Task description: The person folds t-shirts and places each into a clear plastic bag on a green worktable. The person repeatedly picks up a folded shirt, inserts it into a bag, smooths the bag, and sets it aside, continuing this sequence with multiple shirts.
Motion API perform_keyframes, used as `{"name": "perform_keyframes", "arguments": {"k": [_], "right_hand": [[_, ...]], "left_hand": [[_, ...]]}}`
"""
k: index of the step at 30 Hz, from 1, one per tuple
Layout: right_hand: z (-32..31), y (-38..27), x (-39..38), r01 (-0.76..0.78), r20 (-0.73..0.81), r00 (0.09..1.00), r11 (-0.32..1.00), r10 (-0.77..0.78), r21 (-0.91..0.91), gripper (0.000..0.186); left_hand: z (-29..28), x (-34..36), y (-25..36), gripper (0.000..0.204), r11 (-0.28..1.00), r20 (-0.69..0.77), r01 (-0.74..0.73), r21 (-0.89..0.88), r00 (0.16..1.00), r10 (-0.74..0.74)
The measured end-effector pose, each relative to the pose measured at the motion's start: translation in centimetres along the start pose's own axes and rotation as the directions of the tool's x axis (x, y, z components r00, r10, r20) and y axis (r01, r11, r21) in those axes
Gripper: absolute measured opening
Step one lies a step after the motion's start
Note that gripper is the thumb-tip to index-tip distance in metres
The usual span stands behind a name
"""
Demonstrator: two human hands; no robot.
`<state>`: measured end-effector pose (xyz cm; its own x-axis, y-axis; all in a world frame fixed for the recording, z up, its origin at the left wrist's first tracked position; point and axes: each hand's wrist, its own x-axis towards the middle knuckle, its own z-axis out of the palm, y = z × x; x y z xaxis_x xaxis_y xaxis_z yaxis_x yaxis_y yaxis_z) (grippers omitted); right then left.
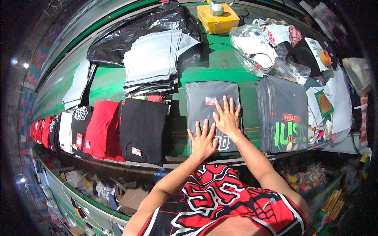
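A dark grey folded garment in a clear flat bag point(204, 98) lies on the green table point(220, 65) right in front of me. My left hand point(202, 141) presses flat on its near part, fingers spread. My right hand point(227, 117) lies flat on its middle, fingers spread and overlapping the left hand's side. Neither hand grips anything. A small red and white label shows on the bag just above my right fingers.
A stack of bagged dark shirts with green print point(285, 116) sits to the right. Folded black point(142, 128) and red shirts point(101, 129) line the left. Grey mailer bags point(151, 61), black plastic point(130, 33), a yellow box point(217, 18) and clear bags point(260, 49) lie farther back.
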<state>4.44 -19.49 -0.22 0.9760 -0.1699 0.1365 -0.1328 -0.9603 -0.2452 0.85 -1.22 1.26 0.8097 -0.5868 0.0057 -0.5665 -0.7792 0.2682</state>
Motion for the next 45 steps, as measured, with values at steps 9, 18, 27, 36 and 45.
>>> {"name": "perform_keyframes", "arguments": {"k": [9,18,27,36,45], "right_hand": [[-0.2,1.7,7.3,-0.123,0.094,0.988,0.992,0.126,-0.040,0.065],[-0.4,1.7,7.5,-0.151,0.116,0.981,0.988,0.153,-0.023,0.064],[-0.6,1.6,7.7,-0.177,0.110,0.978,0.984,0.176,-0.006,0.063],[-1.2,1.5,7.6,-0.187,0.123,0.975,0.982,0.186,-0.002,0.063],[-1.1,1.6,7.5,-0.191,0.116,0.975,0.981,0.188,0.016,0.064]], "left_hand": [[-0.2,0.0,0.0,0.065,1.000,0.002,-0.001,-0.009,1.000,0.002],[0.3,6.9,-1.5,0.062,0.998,-0.069,0.048,0.031,0.997,-0.046],[0.8,15.7,-5.1,0.063,0.993,-0.142,0.115,0.004,0.983,-0.114],[0.1,21.5,-8.6,0.029,0.988,-0.338,0.155,0.005,0.930,-0.144],[-1.0,23.7,-11.8,0.013,0.994,-0.168,0.089,0.058,0.983,-0.078]]}}
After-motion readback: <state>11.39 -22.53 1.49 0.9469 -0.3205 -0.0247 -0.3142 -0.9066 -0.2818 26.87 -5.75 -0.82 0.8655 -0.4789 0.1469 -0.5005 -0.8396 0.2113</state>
